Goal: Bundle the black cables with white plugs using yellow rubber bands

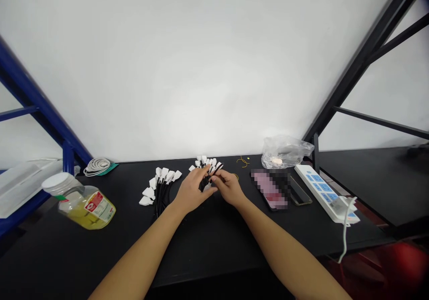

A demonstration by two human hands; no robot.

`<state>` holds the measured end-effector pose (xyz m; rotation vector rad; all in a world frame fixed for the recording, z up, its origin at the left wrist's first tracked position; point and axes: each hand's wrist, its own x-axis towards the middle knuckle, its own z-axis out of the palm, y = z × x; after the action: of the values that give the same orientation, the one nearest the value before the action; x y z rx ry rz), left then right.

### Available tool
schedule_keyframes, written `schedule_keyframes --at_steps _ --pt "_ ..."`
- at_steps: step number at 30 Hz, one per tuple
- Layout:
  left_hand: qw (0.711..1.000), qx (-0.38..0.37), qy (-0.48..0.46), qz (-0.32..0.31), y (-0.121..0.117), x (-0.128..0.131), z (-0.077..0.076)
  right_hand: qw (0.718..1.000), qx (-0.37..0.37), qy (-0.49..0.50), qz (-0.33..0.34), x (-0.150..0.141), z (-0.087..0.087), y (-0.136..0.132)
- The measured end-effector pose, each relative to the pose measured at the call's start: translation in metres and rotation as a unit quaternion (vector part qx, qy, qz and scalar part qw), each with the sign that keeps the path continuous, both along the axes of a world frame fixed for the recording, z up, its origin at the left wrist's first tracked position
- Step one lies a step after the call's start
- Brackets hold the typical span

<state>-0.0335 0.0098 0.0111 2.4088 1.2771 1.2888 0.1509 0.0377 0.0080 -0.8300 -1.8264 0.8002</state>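
Near the back middle of the black table, my left hand [195, 187] curls its fingers and thumb round a black cable with a white connector, partly hidden by the fingers. My right hand [229, 187] pinches the same black cable [217, 169] from the other side, thumb and index finger together. Just behind both hands lies a bunch of black cables with white connectors [203, 159]. Left of my left hand, a second bunch of black cables [162, 195] is fanned out, its white connector ends pointing away and to the left.
A clear jar with yellow contents [97, 206] and a coiled white cable [97, 166] are at left. To the right lie a pixelated phone [270, 188], a dark phone [299, 192], a plastic bag [284, 150] and a white power strip [325, 192]. Metal frames flank the table.
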Motion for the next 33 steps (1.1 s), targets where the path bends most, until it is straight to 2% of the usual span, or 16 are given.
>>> schedule_keyframes --at_steps 3,5,8,10,13,16,18,20,23,26,28,33 --pt "0.994 -0.087 0.057 -0.018 0.005 -0.004 -0.002 0.997 -0.061 0.048 -0.017 0.0 0.002 -0.002" --pt "0.99 -0.116 0.08 -0.023 0.009 -0.005 -0.003 0.997 -0.055 0.053 -0.028 0.001 0.004 -0.002" --pt "0.99 -0.115 0.08 -0.013 0.01 -0.006 0.0 0.995 -0.037 0.072 -0.057 0.004 0.008 -0.001" --pt "0.991 -0.112 0.074 -0.014 0.009 -0.006 0.003 0.989 -0.055 0.111 -0.077 0.007 0.012 0.0" --pt "0.991 -0.105 0.076 -0.022 0.008 -0.008 0.003 0.968 -0.071 0.204 -0.127 0.017 0.018 0.006" --pt "0.991 -0.075 0.103 -0.029 0.011 -0.012 -0.003 0.946 -0.043 0.255 -0.196 0.03 0.022 0.014" --pt "0.987 -0.058 0.146 -0.03 0.014 -0.013 -0.008 0.952 -0.029 0.217 -0.214 0.036 0.021 0.018" --pt "0.979 -0.05 0.194 -0.026 0.015 -0.012 -0.011 0.97 -0.022 0.129 -0.204 0.039 0.017 0.021" --pt "0.972 -0.05 0.23 -0.011 0.014 -0.01 -0.012 0.988 -0.016 -0.047 -0.147 0.037 0.01 0.023" --pt "0.97 -0.048 0.237 0.002 0.013 -0.01 -0.01 0.98 0.0 -0.17 -0.103 0.034 0.005 0.024" --pt "0.971 -0.045 0.235 0.007 0.013 -0.01 -0.011 0.974 0.024 -0.193 -0.114 0.034 0.004 0.023" --pt "0.979 -0.05 0.199 0.012 0.016 -0.014 -0.008 0.979 0.039 -0.159 -0.125 0.032 0.007 0.019"
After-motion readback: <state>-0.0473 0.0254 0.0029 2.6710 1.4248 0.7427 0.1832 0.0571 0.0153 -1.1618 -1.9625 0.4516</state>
